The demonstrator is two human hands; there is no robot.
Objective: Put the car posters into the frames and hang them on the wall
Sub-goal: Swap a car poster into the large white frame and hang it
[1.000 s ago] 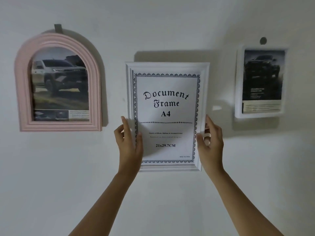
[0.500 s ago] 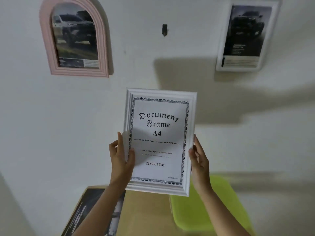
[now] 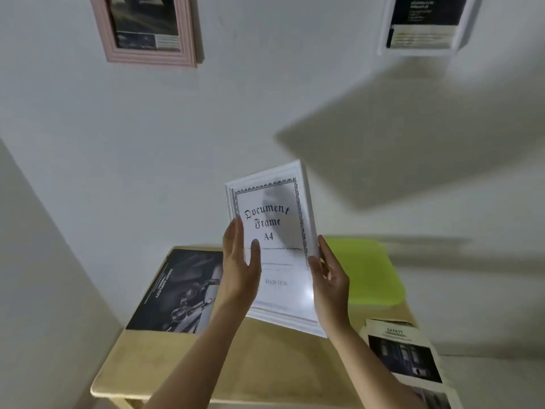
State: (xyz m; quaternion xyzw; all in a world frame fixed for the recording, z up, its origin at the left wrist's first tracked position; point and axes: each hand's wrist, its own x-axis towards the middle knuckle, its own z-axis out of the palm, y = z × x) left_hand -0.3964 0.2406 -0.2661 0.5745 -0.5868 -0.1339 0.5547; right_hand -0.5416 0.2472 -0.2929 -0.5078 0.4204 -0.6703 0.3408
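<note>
My left hand and right hand each have a pinching grip on the white frame by its side edges; it seems light, stiff and breakable.

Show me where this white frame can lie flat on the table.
Bare table runs along the near edge, between the dark poster at left and the stacked posters at right. The right side is crowded: green tray behind, posters in front.

My left hand and right hand are bare. Left forearm and right forearm are uncovered to the view's lower edge. Left thumbnail is short; finer detail is blurred.
</note>
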